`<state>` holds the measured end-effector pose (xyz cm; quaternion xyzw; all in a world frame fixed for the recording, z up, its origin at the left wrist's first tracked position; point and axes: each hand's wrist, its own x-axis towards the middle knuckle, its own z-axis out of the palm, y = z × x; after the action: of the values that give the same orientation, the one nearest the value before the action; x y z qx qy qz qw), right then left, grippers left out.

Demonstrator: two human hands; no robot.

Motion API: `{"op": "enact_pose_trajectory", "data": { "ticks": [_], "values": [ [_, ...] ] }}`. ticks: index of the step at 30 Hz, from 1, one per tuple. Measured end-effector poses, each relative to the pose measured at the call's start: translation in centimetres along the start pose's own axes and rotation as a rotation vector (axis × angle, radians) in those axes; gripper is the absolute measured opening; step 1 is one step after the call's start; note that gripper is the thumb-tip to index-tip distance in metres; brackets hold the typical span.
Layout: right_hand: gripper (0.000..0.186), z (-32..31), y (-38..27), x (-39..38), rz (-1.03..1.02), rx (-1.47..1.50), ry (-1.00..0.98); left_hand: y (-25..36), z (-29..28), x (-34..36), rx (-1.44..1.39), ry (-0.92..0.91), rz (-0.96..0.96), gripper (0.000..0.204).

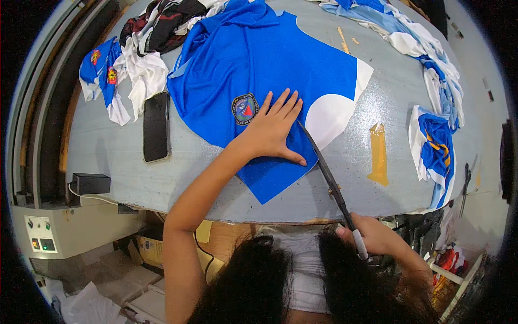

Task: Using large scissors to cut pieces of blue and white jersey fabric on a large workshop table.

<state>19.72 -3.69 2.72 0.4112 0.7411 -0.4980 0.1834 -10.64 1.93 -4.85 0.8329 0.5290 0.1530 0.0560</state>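
A blue fabric piece with white edge areas and a round emblem is spread over the grey table. My left hand lies flat on it, fingers spread, just right of the emblem. My right hand is closed around the handles of long dark scissors at the table's front edge. Their blades reach up and left to the border between the blue cloth and a rounded white part. Part of the handles is hidden by my right hand.
Left of the fabric lies a black phone, with a black adapter box nearer the front edge. Crumpled garments are heaped at the far left. More blue and white cloth runs along the right side. Brown tape sticks to the table.
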Motion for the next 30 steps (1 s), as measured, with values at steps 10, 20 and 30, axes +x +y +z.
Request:
{"op": "enact_pose_trajectory", "data": {
  "ticks": [10, 20, 30],
  "values": [
    [0.064, -0.1, -1.5, 0.0, 0.065, 0.053, -0.027, -0.4, 0.6, -0.2, 0.002, 0.053, 0.011, 0.127],
    [0.059, 1.1, -0.7, 0.0, 0.017, -0.009, 0.095, -0.4, 0.5, -0.2, 0.012, 0.017, 0.009, 0.127],
    [0.056, 1.8, -1.4, 0.0, 0.019, 0.032, 0.123, -0.2, 0.6, -0.1, 0.022, 0.004, -0.003, 0.127]
  ]
}}
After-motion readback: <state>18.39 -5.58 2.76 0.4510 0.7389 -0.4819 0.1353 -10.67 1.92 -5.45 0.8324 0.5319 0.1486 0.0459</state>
